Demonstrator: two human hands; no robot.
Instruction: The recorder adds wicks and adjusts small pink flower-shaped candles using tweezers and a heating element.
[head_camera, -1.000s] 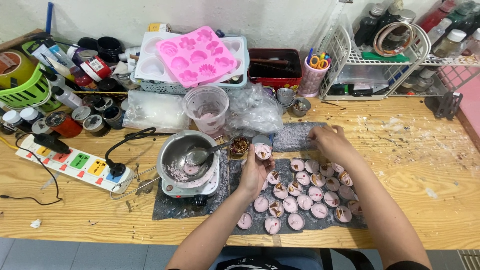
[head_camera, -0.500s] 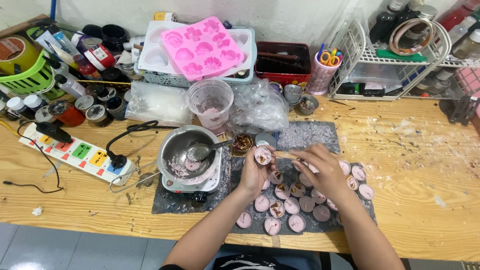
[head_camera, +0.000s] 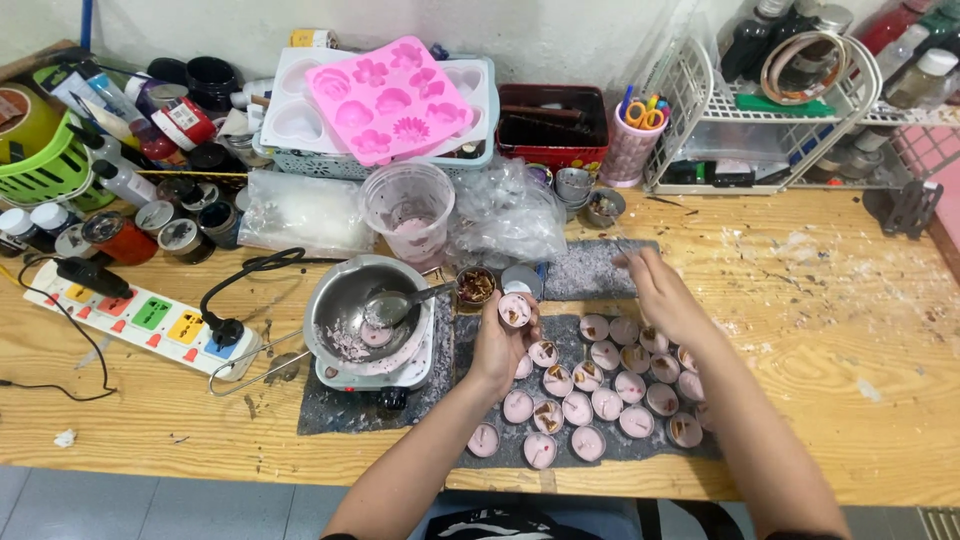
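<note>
While the left hand (head_camera: 497, 345) is keeping its fingers clamped on a small candle cup (head_camera: 514, 310), the right hand (head_camera: 662, 296), fingers loosely apart, is drawing back empty beside the cups' dark mat (head_camera: 600, 268).

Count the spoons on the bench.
1: the spoon lies in the pot on the hotplate, handle pointing right, left of the left hand holding a candle. Others may hide in the clutter.
</note>
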